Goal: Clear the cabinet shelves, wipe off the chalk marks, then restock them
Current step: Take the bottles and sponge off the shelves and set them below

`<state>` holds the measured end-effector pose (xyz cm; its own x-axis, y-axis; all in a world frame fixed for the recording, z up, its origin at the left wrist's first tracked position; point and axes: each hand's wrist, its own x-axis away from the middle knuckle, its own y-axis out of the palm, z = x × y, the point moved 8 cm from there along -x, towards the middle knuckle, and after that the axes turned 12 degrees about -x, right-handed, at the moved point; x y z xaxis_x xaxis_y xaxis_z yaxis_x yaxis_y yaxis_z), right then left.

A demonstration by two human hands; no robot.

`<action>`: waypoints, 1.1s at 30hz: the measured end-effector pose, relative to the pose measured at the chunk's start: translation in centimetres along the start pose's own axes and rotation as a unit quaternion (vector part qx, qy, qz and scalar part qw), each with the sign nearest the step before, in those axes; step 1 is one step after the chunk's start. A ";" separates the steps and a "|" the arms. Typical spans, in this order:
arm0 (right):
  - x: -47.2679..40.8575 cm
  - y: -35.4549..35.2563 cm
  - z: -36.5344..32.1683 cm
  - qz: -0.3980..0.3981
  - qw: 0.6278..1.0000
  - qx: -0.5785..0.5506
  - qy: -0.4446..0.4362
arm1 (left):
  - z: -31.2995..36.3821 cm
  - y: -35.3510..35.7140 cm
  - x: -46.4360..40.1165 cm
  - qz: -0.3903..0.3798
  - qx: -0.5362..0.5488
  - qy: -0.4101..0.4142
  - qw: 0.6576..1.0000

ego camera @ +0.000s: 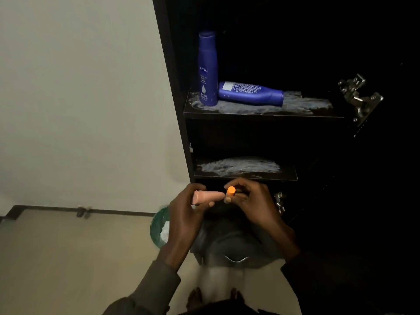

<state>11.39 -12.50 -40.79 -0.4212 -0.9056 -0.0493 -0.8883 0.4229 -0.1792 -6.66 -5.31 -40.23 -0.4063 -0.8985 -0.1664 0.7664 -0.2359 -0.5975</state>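
Both hands' grip on tubes, left (pixel 188 208) round pink tube (pixel 208 197), right (pixel 252 203) pinching orange-capped tube (pixel 230 192), below lower shelf edge (pixel 246 177).

Blue bottles (pixel 207 69) smooth glossy plastic. Shelves (pixel 261 114) dark matt w/ chalky smears. Hinge (pixel 359 96) shiny metal. Tube (pixel 208 197) matt pink plastic.

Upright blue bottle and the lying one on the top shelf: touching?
Cannot tell. In the head view the lying bottle has its base right beside the upright bottle, overlapping in the image, but the dim view shows neither contact nor gap plainly.
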 end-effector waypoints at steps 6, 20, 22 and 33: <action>-0.1 1.1 6.1 0.031 0.999 0.029 0.020 | -4.4 4.7 -0.5 -0.041 -0.125 0.019 0.991; -0.4 1.2 16.6 0.033 0.970 0.198 0.134 | -11.4 9.5 -0.2 -0.136 -0.220 -0.031 0.966; -0.8 1.7 17.1 0.019 0.969 0.206 0.135 | -12.9 10.6 -0.5 -0.157 -0.221 -0.042 0.962; -4.6 5.1 20.7 -0.024 0.964 0.250 0.091 | -17.5 14.1 -5.0 -0.165 -0.233 -0.089 0.954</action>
<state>12.54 -6.83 -61.82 -0.4477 -0.8837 0.1364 -0.7275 0.2713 -0.6301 -2.57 2.38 -61.57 -0.4654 -0.8616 0.2025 0.2889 -0.3641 -0.8854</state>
